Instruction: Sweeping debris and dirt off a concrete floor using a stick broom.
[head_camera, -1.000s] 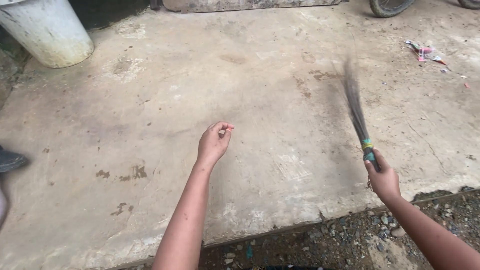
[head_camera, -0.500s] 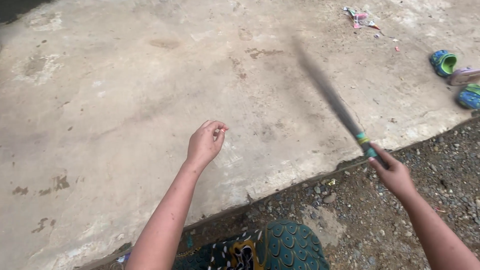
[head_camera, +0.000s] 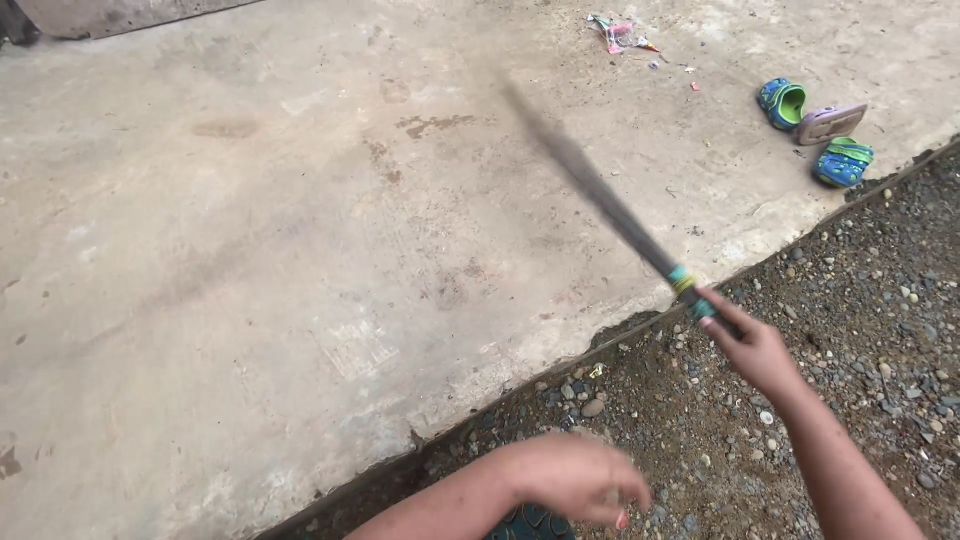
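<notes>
Our right hand (head_camera: 752, 345) is closed tight around the end of a stick broom (head_camera: 600, 195). The broom has green and yellow bands next to our fingers. Its long dark bristles point up and away from that hand, out over the concrete floor (head_camera: 250, 230). The bristles look blurry. Our left hand (head_camera: 575, 478) is low down, close to us. It is blurry too, with the fingers curled in a loose way, and we cannot tell if it holds anything. Under both hands lies gray gravel (head_camera: 880, 300) with small stones. Far past our right hand sit small blue and green shoes (head_camera: 812, 125). Beyond them lies some colorful litter (head_camera: 620, 30).
</notes>
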